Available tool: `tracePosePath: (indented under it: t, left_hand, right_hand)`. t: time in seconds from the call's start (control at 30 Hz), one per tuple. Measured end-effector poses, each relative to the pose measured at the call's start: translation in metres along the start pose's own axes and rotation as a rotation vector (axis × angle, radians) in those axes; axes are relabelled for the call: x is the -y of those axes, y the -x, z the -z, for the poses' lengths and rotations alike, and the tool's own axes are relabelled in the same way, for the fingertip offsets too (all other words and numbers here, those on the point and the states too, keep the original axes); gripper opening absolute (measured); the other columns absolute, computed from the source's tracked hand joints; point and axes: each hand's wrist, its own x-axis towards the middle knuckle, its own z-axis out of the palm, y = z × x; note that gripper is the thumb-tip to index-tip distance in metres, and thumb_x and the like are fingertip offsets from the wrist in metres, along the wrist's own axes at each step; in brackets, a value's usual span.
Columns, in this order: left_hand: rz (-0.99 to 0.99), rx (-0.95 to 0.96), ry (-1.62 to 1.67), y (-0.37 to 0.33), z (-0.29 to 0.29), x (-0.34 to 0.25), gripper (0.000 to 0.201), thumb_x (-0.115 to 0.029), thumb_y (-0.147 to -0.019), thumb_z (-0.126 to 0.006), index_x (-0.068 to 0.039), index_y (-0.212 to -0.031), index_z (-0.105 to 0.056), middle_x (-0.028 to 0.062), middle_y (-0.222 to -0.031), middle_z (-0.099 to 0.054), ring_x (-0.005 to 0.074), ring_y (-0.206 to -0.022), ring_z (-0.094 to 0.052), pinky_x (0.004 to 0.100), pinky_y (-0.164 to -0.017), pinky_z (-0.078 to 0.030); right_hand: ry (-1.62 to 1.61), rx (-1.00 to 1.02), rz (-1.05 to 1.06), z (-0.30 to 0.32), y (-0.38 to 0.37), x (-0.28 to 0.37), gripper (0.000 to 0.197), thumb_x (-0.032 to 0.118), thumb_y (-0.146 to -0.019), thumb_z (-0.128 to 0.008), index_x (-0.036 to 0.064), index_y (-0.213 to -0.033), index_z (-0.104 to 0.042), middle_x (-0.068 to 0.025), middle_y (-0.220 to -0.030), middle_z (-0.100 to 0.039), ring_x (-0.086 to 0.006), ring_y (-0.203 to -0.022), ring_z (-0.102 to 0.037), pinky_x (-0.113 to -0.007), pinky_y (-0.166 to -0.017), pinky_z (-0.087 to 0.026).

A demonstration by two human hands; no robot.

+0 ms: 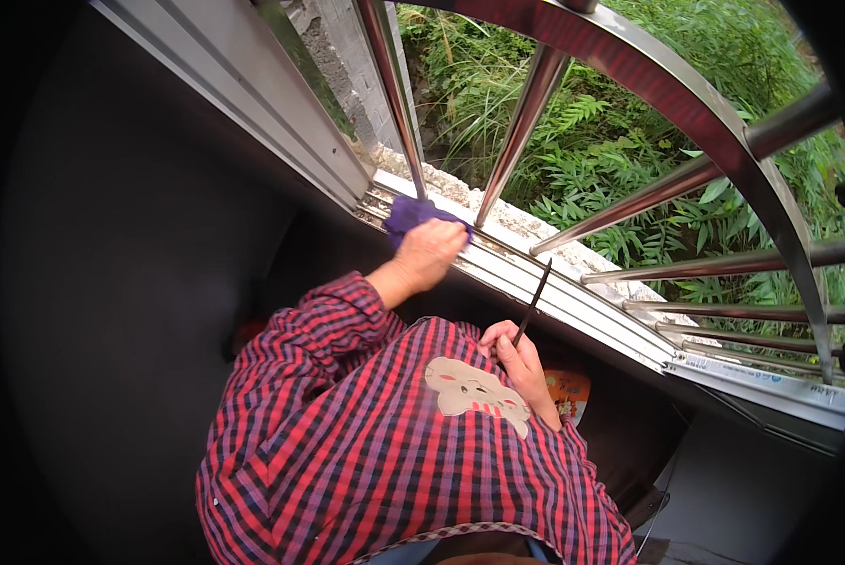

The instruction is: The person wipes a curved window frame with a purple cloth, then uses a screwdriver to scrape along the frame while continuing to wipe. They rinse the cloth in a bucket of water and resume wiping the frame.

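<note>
A bunched purple cloth [409, 216] is pressed onto the window track [498, 256] near its left corner. My left hand [430, 254] is closed over the cloth, beside the foot of a metal bar. Lower and to the right, my right hand [518, 362] grips a thin dark stick [535, 301] in front of my chest. The stick slants up, and its tip overlaps the white sill in view; whether it touches cannot be told. Dirt specks lie in the track grooves around the cloth.
Shiny metal bars [526, 127] and a curved metal band [724, 141] stand beyond the track. A white window frame [243, 89] rises at the left. Green plants [620, 160] grow outside. An orange printed item [569, 391] lies beside my right wrist.
</note>
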Motion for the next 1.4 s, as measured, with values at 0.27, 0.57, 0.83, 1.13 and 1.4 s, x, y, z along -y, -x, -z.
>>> tracePosePath:
  t: [0.27, 0.57, 0.83, 1.13, 1.4]
  left_hand:
    - [0.109, 0.152, -0.266, 0.024, 0.049, 0.074, 0.019, -0.014, -0.089, -0.064, -0.004, -0.105, -0.067, 0.0103, -0.111, -0.067, 0.0320, -0.101, -0.062, 0.0398, -0.091, -0.052]
    - [0.204, -0.168, -0.082, 0.013, 0.024, 0.034, 0.016, -0.015, -0.087, -0.073, -0.005, -0.098, -0.069, 0.0099, -0.098, -0.066, 0.0319, -0.095, -0.061, 0.0436, -0.089, -0.049]
    - [0.372, -0.407, -0.043, 0.015, 0.004, 0.028, 0.009, -0.016, -0.087, -0.072, -0.008, -0.090, -0.069, 0.0046, -0.096, -0.066, 0.0279, -0.092, -0.062, 0.0402, -0.082, -0.048]
    - [0.384, -0.458, -0.028, 0.016, 0.005, 0.025, 0.009, -0.015, -0.086, -0.072, -0.008, -0.089, -0.068, 0.0056, -0.098, -0.065, 0.0275, -0.093, -0.063, 0.0405, -0.083, -0.049]
    - [0.404, -0.455, -0.011, 0.014, 0.008, 0.021, 0.010, -0.016, -0.086, -0.072, -0.008, -0.089, -0.068, 0.0054, -0.097, -0.065, 0.0270, -0.094, -0.063, 0.0395, -0.081, -0.049]
  right_hand:
    - [-0.038, -0.057, 0.047, 0.006, 0.024, -0.003, 0.030, 0.033, -0.111, -0.049, 0.0045, -0.116, -0.055, -0.0038, -0.093, -0.060, -0.0077, -0.084, -0.052, -0.023, -0.076, -0.042]
    - [0.623, -0.064, -0.056, 0.047, 0.050, 0.035, 0.037, 0.027, -0.107, -0.057, 0.0019, -0.133, -0.052, -0.0170, -0.105, -0.068, -0.0273, -0.094, -0.067, -0.034, -0.082, -0.052]
    - [1.659, 0.068, -0.146, 0.107, 0.010, 0.126, 0.029, 0.024, -0.101, -0.061, 0.0093, -0.126, -0.058, -0.0212, -0.102, -0.071, -0.0448, -0.088, -0.067, -0.053, -0.072, -0.054]
    - [1.600, 0.193, -0.061, 0.129, -0.020, 0.123, 0.018, 0.018, -0.101, -0.059, 0.0063, -0.114, -0.063, -0.0223, -0.090, -0.069, -0.0449, -0.083, -0.066, -0.052, -0.069, -0.053]
    - [1.527, 0.208, -0.003, 0.116, -0.053, 0.108, 0.020, 0.017, -0.101, -0.061, 0.0041, -0.116, -0.065, -0.0249, -0.081, -0.067, -0.0459, -0.076, -0.066, -0.052, -0.066, -0.051]
